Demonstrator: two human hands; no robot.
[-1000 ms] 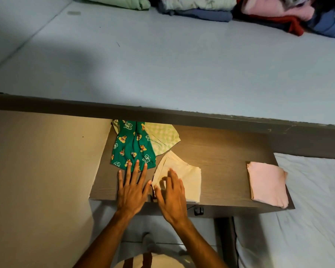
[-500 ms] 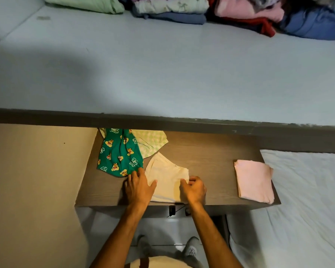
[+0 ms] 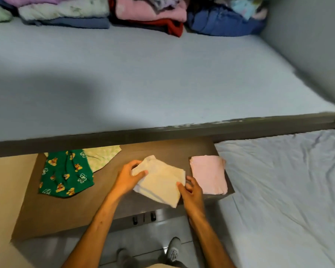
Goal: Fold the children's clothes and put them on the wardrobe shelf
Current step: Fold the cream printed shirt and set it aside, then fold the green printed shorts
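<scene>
A folded cream garment [image 3: 160, 180] is held just above the brown table [image 3: 66, 213]. My left hand [image 3: 127, 177] pinches its upper left corner, thumb on top. My right hand [image 3: 191, 190] grips its lower right edge. To its right lies a folded pink garment [image 3: 209, 174] at the table's right end. A green printed garment [image 3: 65, 174] and a pale green checked one [image 3: 102, 156] lie unfolded at the table's back left. Above the table spans the grey wardrobe shelf [image 3: 162, 82], with stacks of folded clothes [image 3: 143, 14] along its back.
A bed with a light blue sheet [image 3: 290, 190] fills the right side. The wardrobe's side wall [image 3: 317, 45] closes the shelf on the right. A beige wall [image 3: 4, 190] stands left of the table. My shoes [image 3: 173, 250] are on the floor below.
Both hands went from pressing the cream garment flat on the table to gripping it and lifting it rightwards. The view tilted up, showing more of the shelf.
</scene>
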